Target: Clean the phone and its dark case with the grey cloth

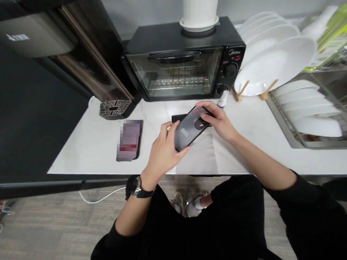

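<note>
Between the left hand point(165, 146) and the right hand point(219, 120), fingers clamped on opposite ends, a black-edged, smoky-grey phone case point(187, 131) tilts over a glossy white countertop point(84, 151). Nearer the body than the fingertips lies a flat, pale-grey sheet point(199, 159); left of them, a dark-edged phone point(129, 140), its front pixelated. Beyond the fingers stands a black metal toaster oven point(176, 43); rightward, round white plates point(275, 65); far below, grey wood-patterned floor point(62, 221).
</note>
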Tool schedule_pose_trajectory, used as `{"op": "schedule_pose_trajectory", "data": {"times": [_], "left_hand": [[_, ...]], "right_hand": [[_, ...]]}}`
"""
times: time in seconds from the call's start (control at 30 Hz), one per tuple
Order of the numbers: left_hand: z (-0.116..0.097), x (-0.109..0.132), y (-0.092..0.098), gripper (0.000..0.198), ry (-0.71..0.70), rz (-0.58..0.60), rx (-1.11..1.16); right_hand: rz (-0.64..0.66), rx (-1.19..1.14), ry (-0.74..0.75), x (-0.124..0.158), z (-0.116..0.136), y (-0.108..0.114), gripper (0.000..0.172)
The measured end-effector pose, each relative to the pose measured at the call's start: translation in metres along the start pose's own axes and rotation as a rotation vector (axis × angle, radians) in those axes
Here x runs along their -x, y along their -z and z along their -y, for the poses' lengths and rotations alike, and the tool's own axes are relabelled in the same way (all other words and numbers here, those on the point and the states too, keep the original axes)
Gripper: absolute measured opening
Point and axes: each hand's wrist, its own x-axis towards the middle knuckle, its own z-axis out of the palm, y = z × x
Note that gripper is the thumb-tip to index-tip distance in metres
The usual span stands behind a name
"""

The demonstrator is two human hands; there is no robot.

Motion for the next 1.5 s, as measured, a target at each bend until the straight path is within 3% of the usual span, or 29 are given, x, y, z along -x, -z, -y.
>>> {"op": "schedule_pose_trajectory", "data": {"times": [0.1,0.27,0.3,0.4,0.57,0.63,0.7,0.77,0.83,0.93,1.0,1.1,1.23,1.4,1.5], "left_hand": [[0.004,0.014,-0.002,0.085,0.032,-0.031,-0.069],[0.027,0.044,0.008,0.085,0.049,-0.108,-0.047],[0.032,0.050,0.009,0.083,0.052,-0.110,-0.033],[0.040,0.064,0.010,0.081,0.045,-0.093,-0.008],[0.037,0.064,0.006,0.079,-0.041,-0.032,-0.034],[0.032,0.058,0.004,0.075,-0.083,-0.005,-0.013],[0.027,0.050,0.002,0.075,-0.119,0.032,0.040],[0.023,0.041,-0.001,0.079,-0.147,0.098,0.108],[0.020,0.033,-0.005,0.084,-0.167,0.153,0.168],[0.021,0.026,-0.010,0.091,-0.164,0.197,0.224],[0.022,0.025,-0.010,0.092,-0.154,0.196,0.230],[0.024,0.027,-0.009,0.092,-0.146,0.168,0.213],[0.022,0.026,-0.008,0.093,-0.126,0.179,0.236],[0.022,0.023,-0.007,0.091,-0.144,0.200,0.239],[0.022,0.023,-0.006,0.089,-0.149,0.212,0.223]], "right_hand": [[-0.007,0.168,0.017,0.017,0.002,-0.010,0.044],[-0.142,0.712,0.117,0.072,0.002,-0.017,0.056],[-0.120,0.805,0.118,0.083,0.002,-0.017,0.052],[-0.089,0.987,0.085,0.109,0.004,-0.012,0.020],[-0.325,0.901,0.015,0.136,0.034,0.002,0.010],[-0.507,0.812,0.110,0.146,0.052,0.009,0.005],[-0.718,0.841,0.355,0.152,0.067,0.013,0.007],[-0.774,0.922,0.579,0.152,0.074,0.013,0.019],[-0.591,1.001,0.582,0.146,0.070,0.008,0.023],[-0.197,1.058,0.404,0.131,0.046,-0.002,0.014],[-0.056,1.085,0.327,0.127,0.029,-0.007,0.014],[-0.024,1.146,0.239,0.134,0.017,-0.007,0.025],[-0.016,1.160,0.180,0.150,0.024,0.001,0.039],[0.108,0.982,0.170,0.141,0.038,0.016,0.030],[-0.020,0.954,0.254,0.129,0.041,0.019,0.030]]}}
